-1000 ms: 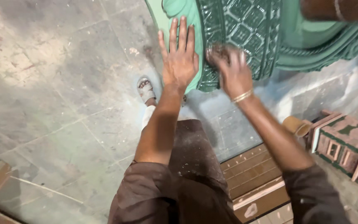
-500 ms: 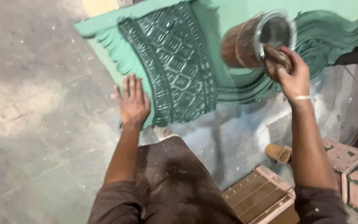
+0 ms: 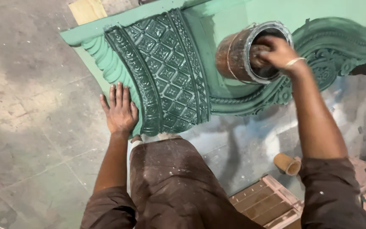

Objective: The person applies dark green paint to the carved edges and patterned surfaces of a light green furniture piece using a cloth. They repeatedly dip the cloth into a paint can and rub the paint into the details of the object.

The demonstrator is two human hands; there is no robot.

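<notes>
A large carved wooden panel (image 3: 162, 68) lies on the floor. Its lattice section is dark green and its flat parts (image 3: 234, 12) are pale green. My left hand (image 3: 119, 111) rests flat with fingers spread, on the floor against the panel's scalloped lower left edge, and holds nothing. A round rusty tin can (image 3: 234, 53) stands tilted on the panel, mouth toward me. My right hand (image 3: 278, 53), a thin band at its wrist, reaches into the can's mouth with fingers bunched. What the fingers hold is hidden inside the can.
My bent knee in dusty brown trousers (image 3: 170, 178) sits just below the panel. A small tan cylinder (image 3: 287, 164) lies on the floor at the right, beside pinkish wooden moulded pieces (image 3: 267, 201). A tan board (image 3: 87, 9) lies at the top left on the grey stone floor (image 3: 30, 106).
My right hand left the panel's carved face, went to the tin can's rim, and now dips into its mouth. My left hand stays flat at the panel's edge.
</notes>
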